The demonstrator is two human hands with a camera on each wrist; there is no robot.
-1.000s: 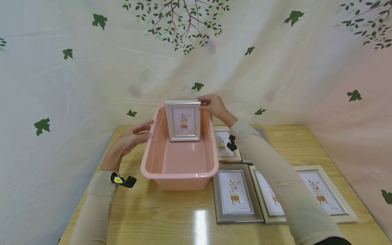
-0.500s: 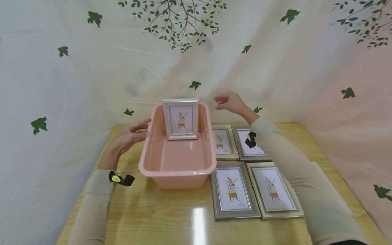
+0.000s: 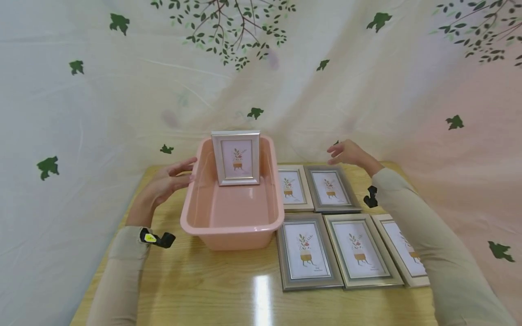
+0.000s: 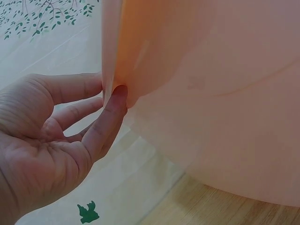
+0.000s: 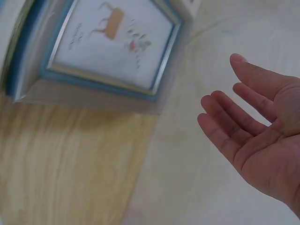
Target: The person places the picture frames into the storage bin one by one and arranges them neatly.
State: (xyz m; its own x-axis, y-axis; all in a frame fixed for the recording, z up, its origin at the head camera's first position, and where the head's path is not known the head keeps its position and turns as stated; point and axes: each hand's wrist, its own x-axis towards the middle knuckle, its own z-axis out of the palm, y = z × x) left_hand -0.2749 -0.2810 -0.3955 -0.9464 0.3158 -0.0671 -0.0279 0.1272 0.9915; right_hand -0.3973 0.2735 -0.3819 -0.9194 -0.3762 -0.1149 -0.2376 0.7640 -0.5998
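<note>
A pink plastic basin (image 3: 232, 235) stands on the table. My left hand (image 3: 167, 181) holds its left rim, and in the left wrist view the fingers (image 4: 110, 108) lie against the rim's edge. A small silver picture frame (image 3: 216, 158) with a potted-plant print leans upright inside, at the basin's far end. My right hand (image 3: 348, 152) is in the air, its fingers loosely bent and holding nothing. Below it and to the left lies a grey picture frame (image 3: 350, 199); part of a picture frame (image 5: 89, 101) also shows in the right wrist view.
Right of the basin, a cream frame (image 3: 307, 201) lies in the back row. In front are a dark grey frame (image 3: 287, 271), a champagne frame (image 3: 371, 283) and a pale frame (image 3: 418, 281) partly behind the right sleeve (image 3: 432, 231). A printed cloth (image 3: 204, 90) hangs behind the table.
My right hand has let go of the small silver frame and moved right, away from the basin. The small frame stays leaning inside. My left hand keeps its place on the rim.
</note>
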